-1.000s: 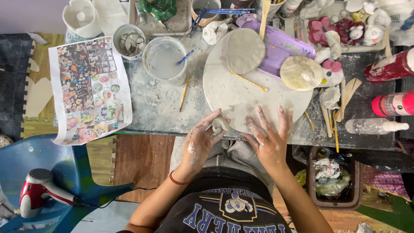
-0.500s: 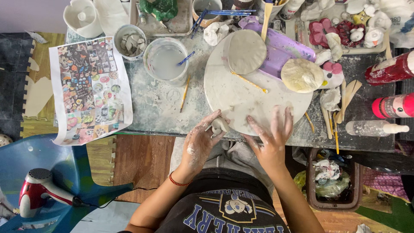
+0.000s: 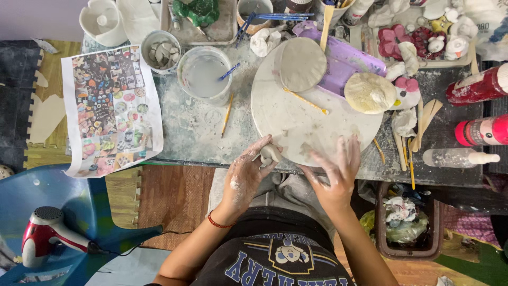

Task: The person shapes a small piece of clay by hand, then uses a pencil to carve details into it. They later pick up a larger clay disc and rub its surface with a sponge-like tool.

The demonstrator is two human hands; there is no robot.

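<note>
Two hands at round board (image 3: 296,114) | left hand (image 3: 243,177) pinching clay lump (image 3: 269,154) | water tub (image 3: 205,75) beside

Hands (image 3: 288,172), clay lump (image 3: 270,154), round board (image 3: 312,114)

Both my forearms reach forward from my body, elbows bent. My left hand (image 3: 246,175) is dusted white, fingers curled, thumb and fingertips pinched closed on a small grey lump; a red band sits on that wrist. My right hand (image 3: 334,175) is open, palm down, fingers (image 3: 346,151) spread and pointing forward, slightly blurred. The two hands are near each other, not touching.
</note>
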